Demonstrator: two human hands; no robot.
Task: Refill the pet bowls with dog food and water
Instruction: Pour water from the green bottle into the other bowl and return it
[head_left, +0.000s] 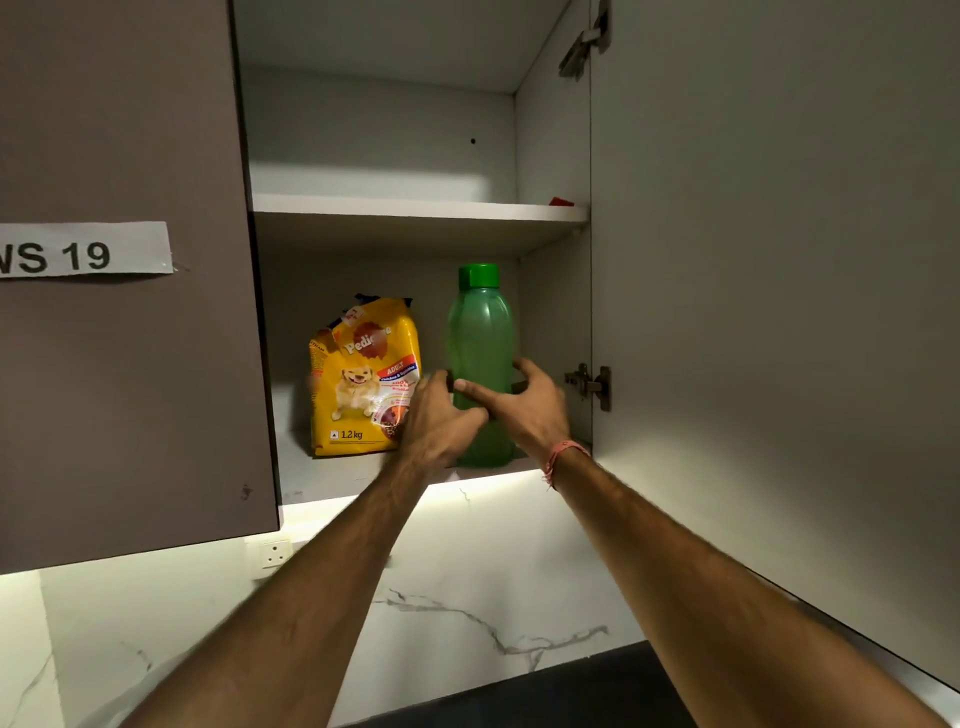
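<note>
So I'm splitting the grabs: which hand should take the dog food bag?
Left, probably. The left hand is right beside the yellow dog food bag; the right hand is already around the green bottle.
</note>
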